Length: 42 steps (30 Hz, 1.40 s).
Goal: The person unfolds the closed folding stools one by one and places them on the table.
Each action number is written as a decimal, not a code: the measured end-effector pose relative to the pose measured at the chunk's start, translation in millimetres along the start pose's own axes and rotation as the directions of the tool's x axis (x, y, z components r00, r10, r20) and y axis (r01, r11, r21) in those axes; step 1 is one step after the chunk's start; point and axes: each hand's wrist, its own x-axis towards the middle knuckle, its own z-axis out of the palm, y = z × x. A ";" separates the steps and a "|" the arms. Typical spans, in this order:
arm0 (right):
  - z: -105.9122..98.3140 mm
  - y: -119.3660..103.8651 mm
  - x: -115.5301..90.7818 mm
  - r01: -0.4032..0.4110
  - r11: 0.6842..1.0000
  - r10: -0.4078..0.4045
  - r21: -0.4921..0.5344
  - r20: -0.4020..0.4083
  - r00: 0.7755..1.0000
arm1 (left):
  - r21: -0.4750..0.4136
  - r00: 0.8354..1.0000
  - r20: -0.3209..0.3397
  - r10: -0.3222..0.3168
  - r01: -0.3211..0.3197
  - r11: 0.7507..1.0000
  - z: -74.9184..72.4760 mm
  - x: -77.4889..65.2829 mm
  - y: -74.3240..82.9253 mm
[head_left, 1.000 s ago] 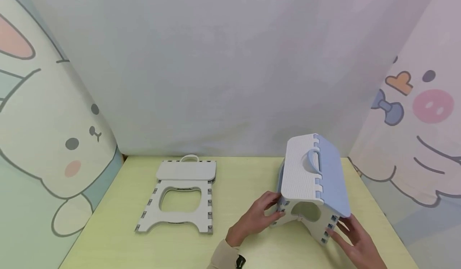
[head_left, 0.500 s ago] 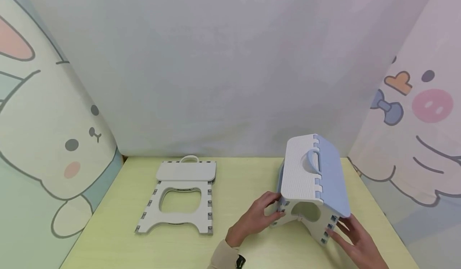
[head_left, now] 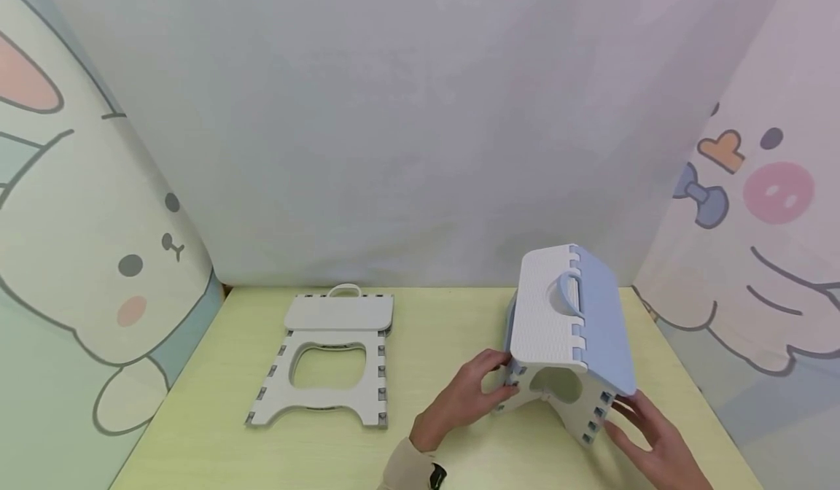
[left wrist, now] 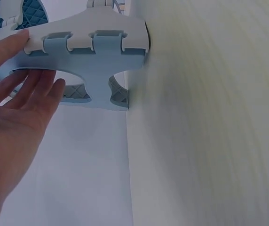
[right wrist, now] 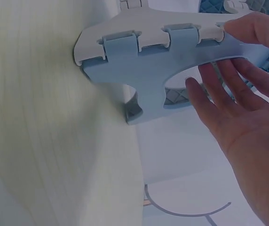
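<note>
A white and light-blue folding stool [head_left: 545, 329] stands half unfolded on the right of the table, its two-panel top peaked like a roof and a blue loop handle [head_left: 569, 293] along the ridge. My left hand [head_left: 462, 395] grips its left side, thumb on the white edge. In the left wrist view, that hand's fingers [left wrist: 40, 87] reach under the blue side panel [left wrist: 83, 63]. My right hand [head_left: 659, 442] holds the opposite side below the blue top panel. The right wrist view has its thumb at the white hinge edge and its fingers [right wrist: 214, 89] at the blue panel's cutout.
A grey-white folding stool [head_left: 337, 313] lies folded flat on the left of the pale yellow-green table [head_left: 446, 315]. Behind the table hangs a plain pale curtain [head_left: 407, 147]. Cartoon-printed panels flank both sides.
My right hand has shifted slightly right, its thumb drawing back from the front of the stool's leg. My left hand and the folding stool stay nearly still.
</note>
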 end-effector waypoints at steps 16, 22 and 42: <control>-8.7 5.9 6.9 0.246 0.968 -0.250 -0.042 -0.178 0.952 | 0.097 0.987 -0.140 0.075 -0.062 0.993 -13.5 1.5 6.0; -13.2 3.1 7.7 0.250 0.965 -0.261 -0.075 -0.210 0.942 | 0.160 0.978 -0.178 0.110 -0.081 0.984 -19.8 4.0 8.2; -32.3 -7.3 18.5 0.375 0.920 -0.391 -0.112 -0.295 0.872 | 0.214 0.933 -0.319 0.166 -0.100 0.972 -30.5 17.5 20.5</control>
